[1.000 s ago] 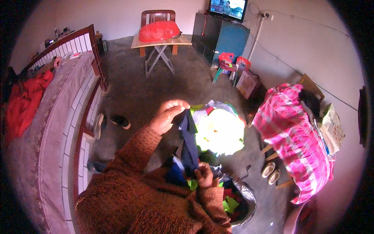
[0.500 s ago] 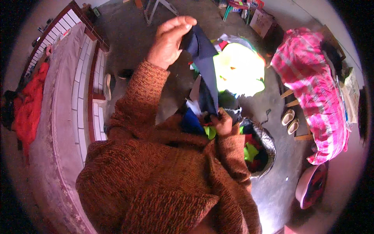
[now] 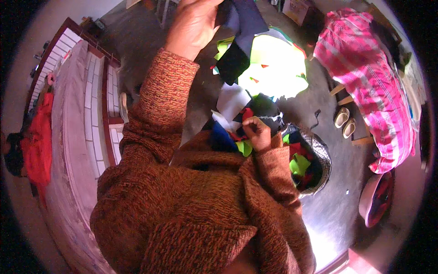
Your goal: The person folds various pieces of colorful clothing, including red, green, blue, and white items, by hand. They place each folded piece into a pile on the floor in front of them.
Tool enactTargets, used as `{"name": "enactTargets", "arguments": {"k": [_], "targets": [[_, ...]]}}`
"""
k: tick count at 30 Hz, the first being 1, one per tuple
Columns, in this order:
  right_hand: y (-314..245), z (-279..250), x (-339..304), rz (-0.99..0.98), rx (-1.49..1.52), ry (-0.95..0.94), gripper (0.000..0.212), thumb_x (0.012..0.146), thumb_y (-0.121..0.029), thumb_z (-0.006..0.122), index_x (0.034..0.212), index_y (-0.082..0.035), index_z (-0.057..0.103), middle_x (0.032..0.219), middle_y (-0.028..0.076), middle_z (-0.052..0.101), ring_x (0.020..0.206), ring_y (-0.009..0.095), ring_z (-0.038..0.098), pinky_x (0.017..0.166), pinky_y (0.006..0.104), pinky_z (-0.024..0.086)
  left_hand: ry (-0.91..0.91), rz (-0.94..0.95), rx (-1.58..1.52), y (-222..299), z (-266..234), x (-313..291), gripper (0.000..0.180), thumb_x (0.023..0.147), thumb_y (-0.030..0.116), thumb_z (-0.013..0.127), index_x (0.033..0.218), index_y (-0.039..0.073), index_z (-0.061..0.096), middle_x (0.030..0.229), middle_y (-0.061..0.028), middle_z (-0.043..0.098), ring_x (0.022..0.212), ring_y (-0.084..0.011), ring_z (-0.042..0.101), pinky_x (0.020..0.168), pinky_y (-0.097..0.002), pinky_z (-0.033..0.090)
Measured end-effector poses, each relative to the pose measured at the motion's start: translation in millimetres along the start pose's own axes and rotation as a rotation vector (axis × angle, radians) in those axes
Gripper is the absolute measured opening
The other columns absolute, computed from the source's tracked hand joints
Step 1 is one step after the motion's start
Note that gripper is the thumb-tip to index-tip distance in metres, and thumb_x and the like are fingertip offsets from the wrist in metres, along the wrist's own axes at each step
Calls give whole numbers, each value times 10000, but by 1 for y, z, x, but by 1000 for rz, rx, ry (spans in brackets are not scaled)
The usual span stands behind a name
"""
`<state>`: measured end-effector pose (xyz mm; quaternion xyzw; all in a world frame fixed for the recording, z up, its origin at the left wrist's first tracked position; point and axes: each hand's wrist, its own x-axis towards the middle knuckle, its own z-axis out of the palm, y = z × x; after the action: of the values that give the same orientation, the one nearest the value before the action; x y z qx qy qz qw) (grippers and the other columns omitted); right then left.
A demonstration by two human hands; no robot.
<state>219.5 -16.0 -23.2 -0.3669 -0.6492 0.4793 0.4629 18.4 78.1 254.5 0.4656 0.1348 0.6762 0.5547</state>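
Observation:
Raised at the top edge, my left hand (image 3: 194,27) is closed on a dark navy piece of cloth (image 3: 248,23), which hangs down on its right. The cloth's black lower end (image 3: 233,61) dangles free, apart from my other hand. Lower down, my right hand (image 3: 258,133) is curled in a pinch over scraps at my lap; what its fingers hold, if anything, is hidden. Around it lie a white scrap (image 3: 232,101), a blue scrap (image 3: 222,138), a lime-green scrap (image 3: 244,147) and a bit of red cloth.
A bright yellow-white cloth heap (image 3: 273,66) covers the floor ahead. Right of my right arm stands a patterned sack (image 3: 325,166) with coloured scraps. Farther right are slippers (image 3: 342,118), a pink checked cloth (image 3: 365,86) over wooden legs, and a pink basin (image 3: 367,205). A bed (image 3: 64,137) runs along the left.
My left hand has risen toward the top edge with the navy cloth. The cloth's lower end has left my right hand and swung upward. My right hand has shifted slightly up.

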Motion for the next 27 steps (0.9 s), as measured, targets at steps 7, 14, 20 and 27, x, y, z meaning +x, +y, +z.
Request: {"name": "enactTargets", "arguments": {"k": [7, 14, 20, 27], "targets": [[4, 2, -1, 27, 4, 16, 101, 755, 9, 625, 832, -48, 595, 753, 49, 595, 680, 113, 558, 637, 240, 456, -229, -18, -108, -38, 38, 92, 105, 869, 27, 503, 950, 17, 568, 873, -67, 606, 795, -165, 602, 711, -271, 516], [-8, -2, -2, 122, -47, 34, 98, 751, 13, 613, 817, -55, 588, 737, 48, 599, 656, 123, 568, 616, 251, 459, -227, 81, -44, -33, 29, 152, 122, 885, 91, 487, 979, 66, 560, 932, -68, 616, 806, -204, 614, 666, -365, 541], [-6, -3, -1, 78, -41, 15, 82, 764, -32, 634, 829, -56, 590, 765, 62, 606, 686, 158, 588, 645, 263, 463, 116, -116, 294, -94, -110, 84, 266, 852, 123, 522, 1117, 98, 538, 1156, -25, 543, 1061, -175, 512, 818, -460, 476], [-1, 1, -1, 103, 6, 7, 87, 759, -26, 633, 826, -59, 587, 768, 61, 604, 693, 158, 588, 650, 260, 464, 459, -345, 323, -139, -221, -10, 165, 830, 81, 515, 954, 95, 624, 923, -37, 616, 813, -184, 575, 673, -364, 494]]}}
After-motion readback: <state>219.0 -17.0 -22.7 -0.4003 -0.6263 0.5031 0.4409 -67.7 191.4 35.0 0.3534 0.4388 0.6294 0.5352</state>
